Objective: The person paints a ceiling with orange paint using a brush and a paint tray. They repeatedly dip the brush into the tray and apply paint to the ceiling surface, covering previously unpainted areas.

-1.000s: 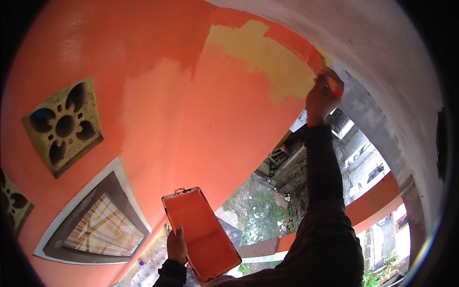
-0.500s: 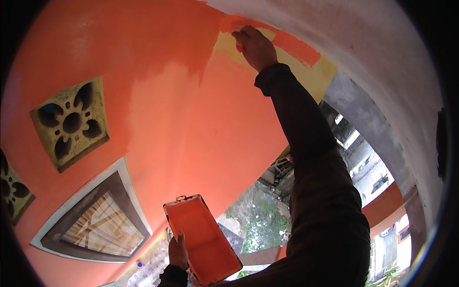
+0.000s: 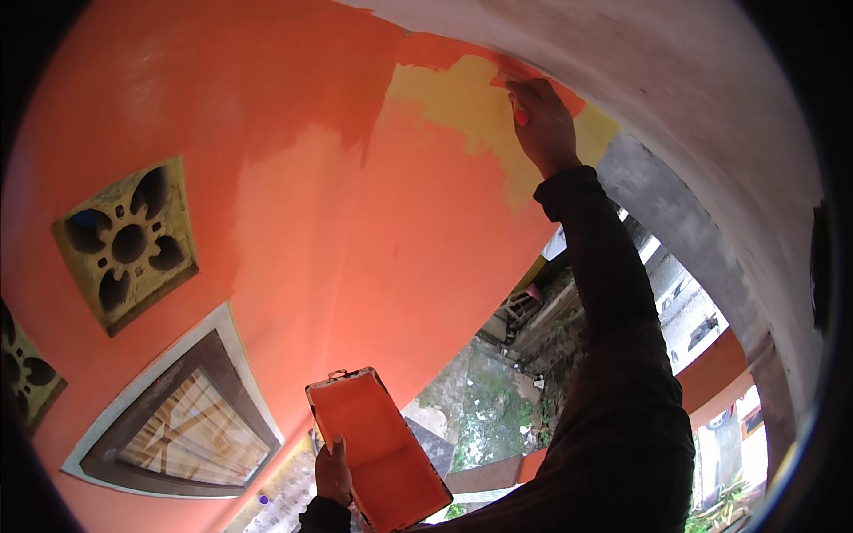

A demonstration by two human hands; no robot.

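My right hand (image 3: 544,124) is raised to the top of the wall, closed around a paintbrush (image 3: 521,115) whose orange handle end shows below the fingers. Most of the brush is hidden by the hand. It is at the band of fresh orange paint (image 3: 435,51) along the ceiling edge, above a bare yellow patch (image 3: 444,96). Low in front of me, my left hand (image 3: 333,473) grips the left side of a paint tray (image 3: 382,449), thumb over its rim. Orange paint coats the rectangular tray, and a small wire loop sits at its upper end.
The orange wall (image 3: 293,204) holds a yellow vent block (image 3: 129,244) and a framed window (image 3: 200,426) with curtains on the left. A pale ceiling (image 3: 675,98) curves overhead. Below lies mossy ground (image 3: 489,409), and a grey beam (image 3: 666,186) runs at the right.
My right hand has moved right and slightly down along the ceiling edge with the paintbrush, uncovering more of the yellow patch. The left hand and tray stay nearly in place.
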